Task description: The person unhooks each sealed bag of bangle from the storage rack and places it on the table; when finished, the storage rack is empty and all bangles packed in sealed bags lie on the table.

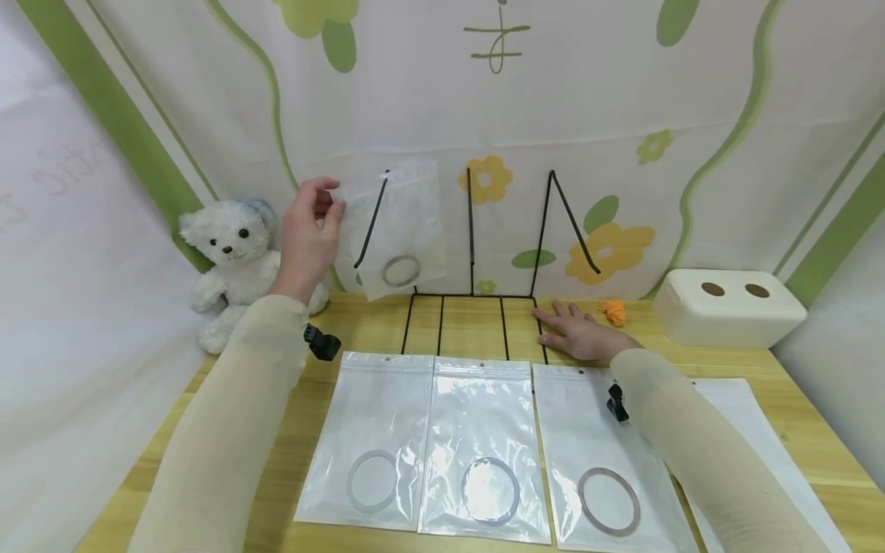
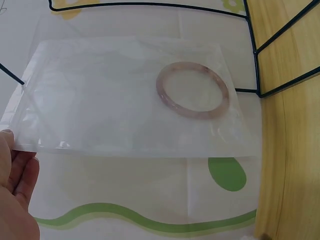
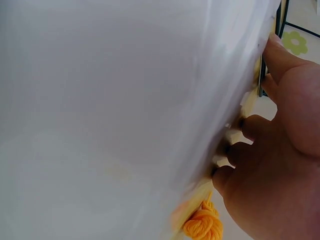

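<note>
My left hand [image 1: 311,234] pinches the upper left edge of a clear zip bag [image 1: 408,215] with a pinkish bangle [image 2: 192,90] at its bottom. The bag hangs at the left prong [image 1: 371,223] of a black wire rack [image 1: 472,223], its top at the prong's back end. My right hand [image 1: 584,334] rests with fingers spread at the right side of the rack's base, fingertips on the wire. In front of the rack lie a bag with a pale bangle [image 1: 372,481], one with a lilac bangle [image 1: 489,491] and one with a brownish bangle [image 1: 608,501].
A white teddy bear [image 1: 238,261] sits left of the rack. Orange yarn [image 1: 614,312] lies right of my right hand, before a white box with two round holes [image 1: 729,307]. Another bag [image 1: 754,445] lies partly under my right forearm. Printed cloth [image 1: 588,92] closes the back.
</note>
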`<act>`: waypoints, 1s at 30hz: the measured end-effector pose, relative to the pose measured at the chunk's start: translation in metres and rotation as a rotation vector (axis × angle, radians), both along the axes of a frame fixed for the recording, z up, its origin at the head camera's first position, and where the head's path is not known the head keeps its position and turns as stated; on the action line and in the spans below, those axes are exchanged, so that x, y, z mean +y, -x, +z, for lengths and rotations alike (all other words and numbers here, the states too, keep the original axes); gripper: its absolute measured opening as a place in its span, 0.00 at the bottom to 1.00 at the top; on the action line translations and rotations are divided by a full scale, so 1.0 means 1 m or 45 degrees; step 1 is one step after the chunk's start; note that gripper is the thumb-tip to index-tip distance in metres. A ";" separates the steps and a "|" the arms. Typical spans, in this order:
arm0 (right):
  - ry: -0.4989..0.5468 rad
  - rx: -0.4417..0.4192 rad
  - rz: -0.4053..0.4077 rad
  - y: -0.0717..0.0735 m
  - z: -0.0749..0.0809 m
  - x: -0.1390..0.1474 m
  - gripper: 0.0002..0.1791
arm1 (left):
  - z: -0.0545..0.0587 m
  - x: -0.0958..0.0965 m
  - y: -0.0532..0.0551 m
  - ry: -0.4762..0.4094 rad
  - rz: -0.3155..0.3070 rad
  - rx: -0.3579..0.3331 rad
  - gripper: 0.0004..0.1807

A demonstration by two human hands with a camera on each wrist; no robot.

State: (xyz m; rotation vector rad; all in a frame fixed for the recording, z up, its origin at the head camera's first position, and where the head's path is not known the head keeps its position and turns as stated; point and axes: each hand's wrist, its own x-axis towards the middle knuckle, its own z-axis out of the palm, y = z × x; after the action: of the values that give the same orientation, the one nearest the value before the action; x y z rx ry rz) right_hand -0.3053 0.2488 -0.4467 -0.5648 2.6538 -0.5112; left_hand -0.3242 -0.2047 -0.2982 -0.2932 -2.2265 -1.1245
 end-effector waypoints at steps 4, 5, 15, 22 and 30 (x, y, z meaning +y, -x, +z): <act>-0.006 0.000 -0.002 -0.001 0.000 -0.001 0.40 | -0.002 0.001 0.000 0.039 0.013 0.053 0.16; -0.005 -0.002 -0.005 -0.001 0.000 -0.001 0.40 | -0.002 0.001 -0.001 0.041 0.019 0.064 0.16; -0.008 0.003 0.007 0.000 0.001 0.000 0.40 | -0.001 0.005 0.000 0.001 0.107 0.132 0.13; -0.004 -0.010 -0.004 0.001 0.002 -0.002 0.39 | 0.001 0.005 0.000 -0.108 0.129 0.142 0.14; -0.004 -0.001 0.002 0.002 0.001 -0.001 0.39 | 0.005 0.005 -0.005 -0.200 0.092 0.156 0.12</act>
State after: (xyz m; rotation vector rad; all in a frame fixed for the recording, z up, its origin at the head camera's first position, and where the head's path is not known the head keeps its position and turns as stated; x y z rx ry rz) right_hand -0.3070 0.2478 -0.4453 -0.5657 2.6530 -0.5070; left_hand -0.3193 -0.1996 -0.2935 -0.2083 -2.0131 -1.2020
